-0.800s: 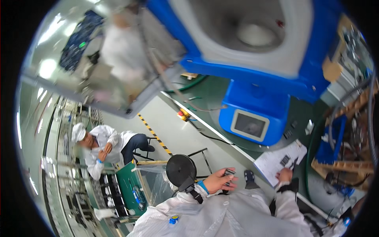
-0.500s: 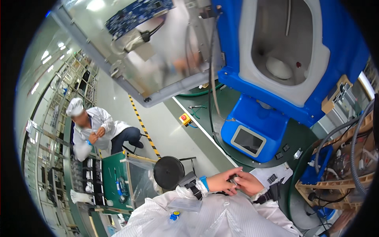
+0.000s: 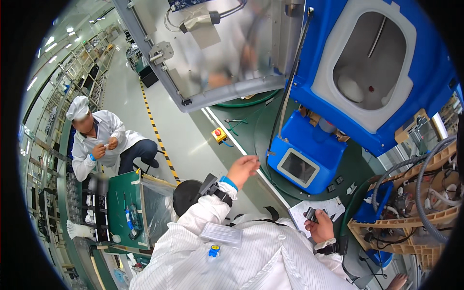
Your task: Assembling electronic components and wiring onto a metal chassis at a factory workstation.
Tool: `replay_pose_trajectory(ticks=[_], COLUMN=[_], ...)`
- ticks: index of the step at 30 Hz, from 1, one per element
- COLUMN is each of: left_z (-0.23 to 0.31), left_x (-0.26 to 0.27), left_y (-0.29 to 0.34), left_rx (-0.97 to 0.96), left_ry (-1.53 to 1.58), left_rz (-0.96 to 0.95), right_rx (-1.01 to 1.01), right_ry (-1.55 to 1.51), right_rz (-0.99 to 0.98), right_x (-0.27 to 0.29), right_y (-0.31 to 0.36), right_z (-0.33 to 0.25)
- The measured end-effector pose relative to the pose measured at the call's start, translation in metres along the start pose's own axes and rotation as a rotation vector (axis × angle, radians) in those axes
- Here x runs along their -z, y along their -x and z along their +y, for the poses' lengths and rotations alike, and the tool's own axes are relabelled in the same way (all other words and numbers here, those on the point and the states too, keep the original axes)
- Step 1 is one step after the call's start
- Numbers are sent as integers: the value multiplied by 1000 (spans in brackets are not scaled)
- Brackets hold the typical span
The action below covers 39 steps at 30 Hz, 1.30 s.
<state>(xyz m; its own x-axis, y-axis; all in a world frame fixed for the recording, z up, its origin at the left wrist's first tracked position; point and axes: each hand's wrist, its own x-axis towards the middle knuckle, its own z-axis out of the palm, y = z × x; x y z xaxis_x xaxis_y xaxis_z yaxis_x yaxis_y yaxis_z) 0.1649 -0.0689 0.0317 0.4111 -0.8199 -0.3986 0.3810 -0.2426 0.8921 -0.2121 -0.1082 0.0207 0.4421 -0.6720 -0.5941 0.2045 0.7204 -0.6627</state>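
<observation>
My left hand (image 3: 243, 170) is raised over the table's near edge, thumb and fingertips pinched together. Whatever may be between them is too small to make out. Lower and to the right, my right hand (image 3: 320, 228) is closed around a small dark cylindrical part (image 3: 311, 213), which sticks out beyond the fingers. Beneath that hand lies a white printed sheet (image 3: 298, 217). Beyond both hands stands a blue machine base (image 3: 316, 147) with a grey-framed screen (image 3: 297, 167). Several small black parts (image 3: 331, 187) lie on the green surface beside it.
Above is a large blue housing (image 3: 309, 72) with an oval opening; left of it hangs an open panel (image 3: 232, 92). Green-handled pliers (image 3: 237, 125) and a yellow-red button box (image 3: 219, 135) lie on the table. A frame with hoses (image 3: 411, 217) stands right. A person (image 3: 104, 140) sits left.
My hands, together before, have separated. The left has moved up and left toward the table edge; the right has moved right with the dark part. My view has shifted slightly.
</observation>
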Motion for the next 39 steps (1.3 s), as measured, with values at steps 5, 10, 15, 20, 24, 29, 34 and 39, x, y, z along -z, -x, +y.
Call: replay_pose_trajectory(ticks=[5, 10, 15, 20, 24, 29, 34, 39], left_z=[18, 66, 52, 66, 84, 44, 77, 58], left_x=[-27, -51, -34, -42, -55, -45, 29, 93], left_y=[-44, -31, -33, -9, -6, -27, 50, 84], left_rx=[-128, -41, -26, -85, -13, -310, -763, -401], left_ry=[169, 313, 117, 24, -154, -316, -702, -381], left_rz=[-185, -409, -569, -571, -647, -346, 256, 26], right_rx=[61, 38, -23, -37, -70, -22, 11, -63], right_ry=[31, -16, -75, -109, -30, 21, 29, 103], right_rz=[2, 6, 133, 152, 92, -62, -216, -428], right_x=[-9, -8, -2, 2, -14, -39, -61, -106], right_y=[3, 12, 19, 14, 4, -8, 4, -5], right_z=[7, 13, 21, 21, 17, 7, 1, -12])
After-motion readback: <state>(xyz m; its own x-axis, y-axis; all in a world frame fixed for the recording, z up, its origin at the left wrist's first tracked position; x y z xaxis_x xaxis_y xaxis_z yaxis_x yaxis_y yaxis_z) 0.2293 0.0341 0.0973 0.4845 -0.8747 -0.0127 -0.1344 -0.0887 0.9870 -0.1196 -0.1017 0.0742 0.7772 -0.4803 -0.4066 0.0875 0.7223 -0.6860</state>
